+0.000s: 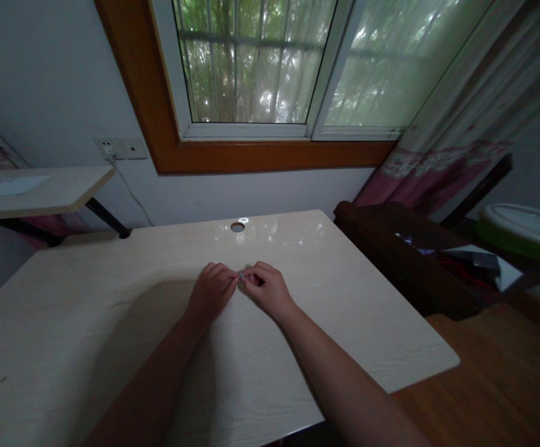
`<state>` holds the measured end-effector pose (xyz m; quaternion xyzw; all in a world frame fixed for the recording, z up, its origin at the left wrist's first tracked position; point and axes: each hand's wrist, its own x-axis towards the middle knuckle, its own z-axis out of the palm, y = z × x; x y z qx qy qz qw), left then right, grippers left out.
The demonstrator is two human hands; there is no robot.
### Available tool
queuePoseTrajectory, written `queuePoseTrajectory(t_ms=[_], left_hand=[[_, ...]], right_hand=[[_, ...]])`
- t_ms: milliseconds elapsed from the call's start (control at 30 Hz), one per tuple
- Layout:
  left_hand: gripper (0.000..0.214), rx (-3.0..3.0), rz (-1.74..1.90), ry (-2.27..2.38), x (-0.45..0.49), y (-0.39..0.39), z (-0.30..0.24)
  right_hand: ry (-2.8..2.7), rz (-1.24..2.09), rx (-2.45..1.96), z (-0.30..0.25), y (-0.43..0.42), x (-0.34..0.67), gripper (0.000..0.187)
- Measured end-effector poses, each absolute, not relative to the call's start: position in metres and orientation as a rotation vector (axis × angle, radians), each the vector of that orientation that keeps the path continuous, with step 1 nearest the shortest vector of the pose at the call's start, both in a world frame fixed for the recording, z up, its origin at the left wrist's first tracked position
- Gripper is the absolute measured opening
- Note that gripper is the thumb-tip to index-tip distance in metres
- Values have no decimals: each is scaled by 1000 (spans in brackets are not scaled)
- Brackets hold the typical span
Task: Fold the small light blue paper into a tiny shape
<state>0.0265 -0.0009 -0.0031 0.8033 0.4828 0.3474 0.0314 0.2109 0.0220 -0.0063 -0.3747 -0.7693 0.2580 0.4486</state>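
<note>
My left hand (213, 289) and my right hand (267, 287) meet above the middle of a pale wood-grain table (158, 347). Between their fingertips is a tiny greyish, shiny object (241, 275), too small to name. Both hands are closed in a pinch, thumb against fingers. The right fingertips grip the object from its right side, and the left fingertips press at its left end. Most of it is hidden by the fingers.
Behind the hands, the table has a round cable hole (237, 228). A raised shelf (41, 189) on black legs stands at the left, near a wall socket (120, 148) with a white cord. Dark wooden furniture (391, 248) with papers (484, 264) stands right of the table.
</note>
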Motion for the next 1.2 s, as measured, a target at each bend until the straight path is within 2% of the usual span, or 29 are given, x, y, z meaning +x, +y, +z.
queuePoseTrajectory(t_ms=[967,1200], left_hand=[[11,2570,1073,1502,31,-4,-2],[10,2430,1150,1493,32,-5,-4]], right_hand=[[-1954,629,-958,-6,21,210,7],[-1937,605,-941,-5,20,209,7]])
